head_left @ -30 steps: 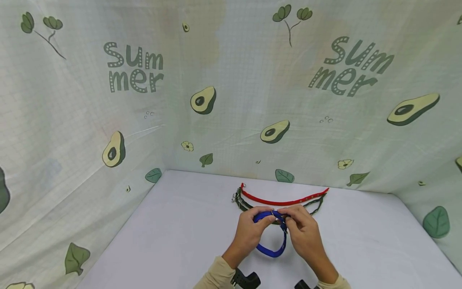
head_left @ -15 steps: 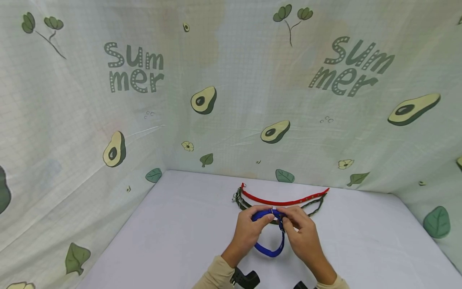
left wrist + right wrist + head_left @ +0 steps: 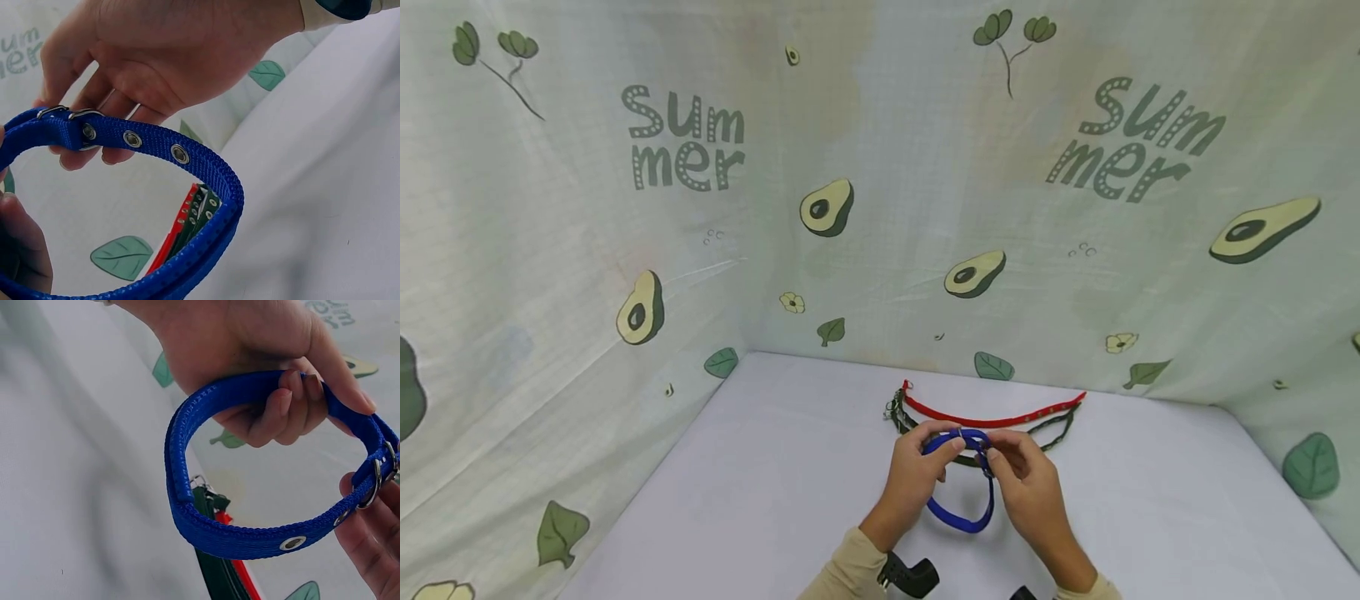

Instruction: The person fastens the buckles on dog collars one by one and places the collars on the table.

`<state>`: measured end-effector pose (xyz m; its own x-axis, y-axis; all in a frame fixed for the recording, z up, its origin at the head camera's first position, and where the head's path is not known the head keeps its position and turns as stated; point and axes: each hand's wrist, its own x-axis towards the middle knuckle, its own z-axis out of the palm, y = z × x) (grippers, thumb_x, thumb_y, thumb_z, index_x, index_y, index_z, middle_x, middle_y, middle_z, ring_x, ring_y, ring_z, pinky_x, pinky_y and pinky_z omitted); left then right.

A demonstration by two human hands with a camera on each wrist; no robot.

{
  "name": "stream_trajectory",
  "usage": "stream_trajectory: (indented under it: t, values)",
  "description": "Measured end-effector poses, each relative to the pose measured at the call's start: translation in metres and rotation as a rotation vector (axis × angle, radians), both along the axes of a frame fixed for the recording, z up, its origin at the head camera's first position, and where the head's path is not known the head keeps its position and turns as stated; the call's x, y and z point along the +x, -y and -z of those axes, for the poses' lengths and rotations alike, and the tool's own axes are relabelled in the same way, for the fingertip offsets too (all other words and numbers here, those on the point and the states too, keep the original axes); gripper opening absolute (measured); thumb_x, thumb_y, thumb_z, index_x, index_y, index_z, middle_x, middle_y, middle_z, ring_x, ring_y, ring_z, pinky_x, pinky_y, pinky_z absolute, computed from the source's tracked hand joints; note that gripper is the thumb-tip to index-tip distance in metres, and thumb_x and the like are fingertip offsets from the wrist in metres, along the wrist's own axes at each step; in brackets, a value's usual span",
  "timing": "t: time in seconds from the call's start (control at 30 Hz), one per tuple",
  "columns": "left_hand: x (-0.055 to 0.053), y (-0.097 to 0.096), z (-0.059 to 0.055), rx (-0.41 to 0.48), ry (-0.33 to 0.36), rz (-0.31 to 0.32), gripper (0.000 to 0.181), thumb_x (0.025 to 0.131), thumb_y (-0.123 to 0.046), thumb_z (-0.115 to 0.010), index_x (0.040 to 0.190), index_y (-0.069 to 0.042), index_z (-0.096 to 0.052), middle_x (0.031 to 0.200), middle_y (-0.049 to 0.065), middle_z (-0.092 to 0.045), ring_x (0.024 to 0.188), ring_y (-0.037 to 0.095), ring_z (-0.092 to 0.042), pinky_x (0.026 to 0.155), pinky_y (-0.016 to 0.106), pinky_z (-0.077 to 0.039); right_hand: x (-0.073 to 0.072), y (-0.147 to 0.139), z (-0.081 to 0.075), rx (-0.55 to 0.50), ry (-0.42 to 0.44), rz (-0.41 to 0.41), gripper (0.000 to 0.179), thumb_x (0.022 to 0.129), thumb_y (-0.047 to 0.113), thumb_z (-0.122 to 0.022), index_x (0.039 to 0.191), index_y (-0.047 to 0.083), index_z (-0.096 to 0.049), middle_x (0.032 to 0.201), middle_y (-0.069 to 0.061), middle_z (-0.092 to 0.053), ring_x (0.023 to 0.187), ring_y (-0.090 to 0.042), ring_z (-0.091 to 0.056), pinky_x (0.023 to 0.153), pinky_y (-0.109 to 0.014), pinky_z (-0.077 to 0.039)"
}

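Observation:
A blue webbing dog collar with metal eyelets hangs as a closed loop between both hands. My left hand grips it on the left side, fingers curled round the strap, as the right wrist view shows of the left hand. My right hand pinches the collar's right side near the metal hardware. In the left wrist view, the buckle lies by the fingers of the right hand, with eyelets along the strap beside it. A D-shaped ring shows in the right wrist view.
Behind the hands, a red collar lies stretched across the white table. Dark green collars with eyelets lie just in front of it, partly hidden by the hands. A printed cloth hangs around the back and sides.
The upper strap now arches up between the fingertips, and a little more of it shows. The hands have shifted slightly left, still holding the blue collar.

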<state>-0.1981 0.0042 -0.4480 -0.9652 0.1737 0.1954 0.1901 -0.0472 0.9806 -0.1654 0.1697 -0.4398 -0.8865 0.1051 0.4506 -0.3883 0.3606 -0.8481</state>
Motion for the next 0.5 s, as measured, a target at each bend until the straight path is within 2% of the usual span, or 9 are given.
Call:
stream_trajectory:
  t: [0.23,0.43,0.5]
  values:
    - [-0.0017,-0.0001,0.0020,0.039,0.033,-0.007,0.026,0.095,-0.033,-0.071,0.117,-0.018,-0.069,0.095,0.002,-0.067,0.067,0.015,-0.053,0.060,0.023,-0.048,-0.0018,-0.0023,0.0048,0.053,-0.023,-0.020,0.031,0.094,0.002,-0.068,0.123,0.013,-0.064,0.110,0.000,-0.065,0.089,-0.016,-0.067,0.074,-0.025,-0.057]
    - [-0.0036,-0.0005,0.0017,0.077,0.045,-0.003,0.026,0.095,-0.033,-0.070,0.117,-0.018,-0.069,0.102,0.017,-0.068,0.066,0.015,-0.051,0.060,0.023,-0.047,-0.0023,0.0002,0.0039,0.088,-0.020,-0.010,0.037,0.092,0.007,-0.073,0.127,0.016,-0.065,0.111,0.000,-0.064,0.086,-0.014,-0.066,0.072,-0.025,-0.057]
    - [-0.0043,-0.0007,0.0007,0.083,0.044,0.003,0.026,0.096,-0.033,-0.070,0.117,-0.018,-0.069,0.101,0.017,-0.068,0.065,0.014,-0.051,0.060,0.022,-0.047,-0.0031,0.0001,0.0037,0.089,-0.022,-0.005,0.037,0.092,0.006,-0.073,0.127,0.015,-0.066,0.110,-0.001,-0.064,0.085,-0.014,-0.067,0.072,-0.025,-0.057]
